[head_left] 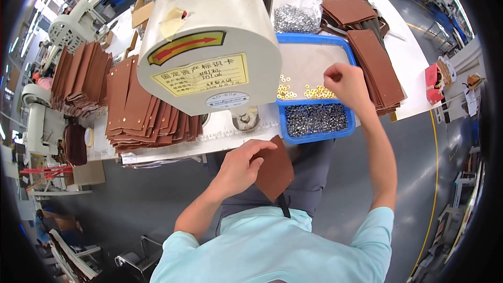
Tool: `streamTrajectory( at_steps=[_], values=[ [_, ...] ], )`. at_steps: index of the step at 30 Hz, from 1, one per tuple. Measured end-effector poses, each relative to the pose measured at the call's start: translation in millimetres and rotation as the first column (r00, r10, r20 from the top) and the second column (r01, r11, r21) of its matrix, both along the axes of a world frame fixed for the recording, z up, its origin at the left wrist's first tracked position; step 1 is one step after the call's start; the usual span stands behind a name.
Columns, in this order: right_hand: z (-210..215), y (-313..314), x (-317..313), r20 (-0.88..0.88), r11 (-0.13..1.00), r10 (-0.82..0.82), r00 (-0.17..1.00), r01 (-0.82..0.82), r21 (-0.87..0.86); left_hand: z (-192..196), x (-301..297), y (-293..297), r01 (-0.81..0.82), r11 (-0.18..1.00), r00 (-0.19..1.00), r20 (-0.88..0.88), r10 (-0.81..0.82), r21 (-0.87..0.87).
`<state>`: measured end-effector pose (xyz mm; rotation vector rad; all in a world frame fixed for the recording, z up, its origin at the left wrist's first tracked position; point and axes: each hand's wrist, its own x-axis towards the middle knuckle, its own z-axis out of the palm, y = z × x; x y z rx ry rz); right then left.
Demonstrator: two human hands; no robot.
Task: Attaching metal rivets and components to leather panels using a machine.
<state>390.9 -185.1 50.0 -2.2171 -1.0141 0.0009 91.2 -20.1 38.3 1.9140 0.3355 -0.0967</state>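
Note:
My left hand [238, 167] grips a brown leather piece [275, 170] by its edge, holding it above my lap just in front of the table edge. My right hand [346, 85] hovers over the blue tray [314, 39], fingers pinched together above a scatter of small gold eyelets [306, 93]. Whether an eyelet sits between the fingers is too small to tell. The tray's front compartment holds dark metal rivets [316, 119]. A cream-coloured press machine [209, 42] stands between my hands, its round anvil [246, 120] below it.
Stacks of brown leather pieces lie fanned on the table at the left [141, 110] and beside the tray on the right [377, 68]. A clear bag of silver rivets [296, 18] sits behind the tray. Another machine [39, 120] stands far left.

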Motion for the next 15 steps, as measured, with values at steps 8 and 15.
streamTrajectory(
  at_steps=[8,15],
  values=[
    [-27.5,-24.2,-160.2,-0.185,0.896,0.293,0.938,-0.201,0.397,-13.3,-13.7,-9.6,-0.022,0.979,0.977,0.202,0.064,-0.203],
    [-24.3,-30.0,-166.5,-0.521,0.894,0.339,0.783,-0.096,0.437,-14.3,-15.2,-15.9,-0.026,0.924,0.98,0.172,0.098,-0.382]
  ],
)
